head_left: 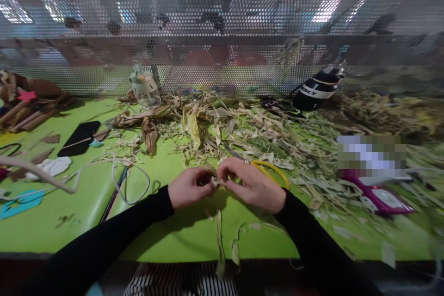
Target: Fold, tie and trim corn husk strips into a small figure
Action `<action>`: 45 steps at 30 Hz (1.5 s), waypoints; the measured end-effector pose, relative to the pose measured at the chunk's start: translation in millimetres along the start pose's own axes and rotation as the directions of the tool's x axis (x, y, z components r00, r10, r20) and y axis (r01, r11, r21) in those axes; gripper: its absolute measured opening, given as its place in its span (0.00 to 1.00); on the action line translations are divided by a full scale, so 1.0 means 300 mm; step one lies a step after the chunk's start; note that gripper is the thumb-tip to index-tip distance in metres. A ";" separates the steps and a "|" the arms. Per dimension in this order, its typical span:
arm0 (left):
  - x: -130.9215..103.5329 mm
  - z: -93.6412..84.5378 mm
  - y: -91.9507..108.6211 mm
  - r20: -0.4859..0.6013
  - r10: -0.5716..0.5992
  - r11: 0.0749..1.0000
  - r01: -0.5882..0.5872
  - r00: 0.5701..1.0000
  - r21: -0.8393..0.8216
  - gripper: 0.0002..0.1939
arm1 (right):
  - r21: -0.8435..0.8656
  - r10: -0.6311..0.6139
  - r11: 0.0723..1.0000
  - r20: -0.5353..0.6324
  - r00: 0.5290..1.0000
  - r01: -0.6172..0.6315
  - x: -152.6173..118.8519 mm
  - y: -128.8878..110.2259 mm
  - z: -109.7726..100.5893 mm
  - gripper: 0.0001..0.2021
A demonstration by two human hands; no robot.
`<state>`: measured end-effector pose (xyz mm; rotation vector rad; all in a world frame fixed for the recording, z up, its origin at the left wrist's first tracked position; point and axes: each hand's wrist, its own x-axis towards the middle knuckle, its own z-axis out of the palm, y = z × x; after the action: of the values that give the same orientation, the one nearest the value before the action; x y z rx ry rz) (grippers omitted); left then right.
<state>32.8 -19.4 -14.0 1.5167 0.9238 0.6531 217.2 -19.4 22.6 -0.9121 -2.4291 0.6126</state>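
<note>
My left hand (190,188) and my right hand (253,185) meet above the green table, both closed in a pinch. Between their fingertips is a small piece of dry corn husk (215,182), mostly covered by the fingers. Scissors with yellow handles (272,172) lie just behind my right hand, which hides part of them. Below my hands, a long husk strip (219,240) hangs over the table's front edge; whether it joins the held piece I cannot tell. A second, curled strip (235,252) lies to its right.
Shredded husks (239,122) spread across the back and right. A pale green-lidded bottle (144,88) and a black bottle (317,90) stand by the perforated screen (208,9). On the left are a phone (79,138) and a looping white cable (113,166); a magenta-and-white device (385,198) lies right.
</note>
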 end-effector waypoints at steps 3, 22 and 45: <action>0.000 -0.008 -0.001 0.004 0.011 0.999 -0.011 1.000 -0.035 0.06 | -0.061 -0.009 0.998 -0.059 0.998 0.006 0.005 -0.002 0.009 0.07; 0.013 -0.029 -0.013 0.035 -0.004 0.929 0.017 0.999 -0.371 0.22 | -0.120 -0.087 0.991 -0.218 0.972 0.061 0.008 0.004 0.000 0.05; 0.012 -0.005 -0.010 -0.028 0.110 0.910 -0.112 0.994 -0.400 0.17 | -0.039 -0.077 0.997 -0.356 0.931 0.067 0.012 0.003 0.048 0.02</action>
<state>32.9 -15.6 -17.1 1.2022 0.6582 0.8713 207.2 -19.9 11.8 -0.8561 -2.1347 0.3519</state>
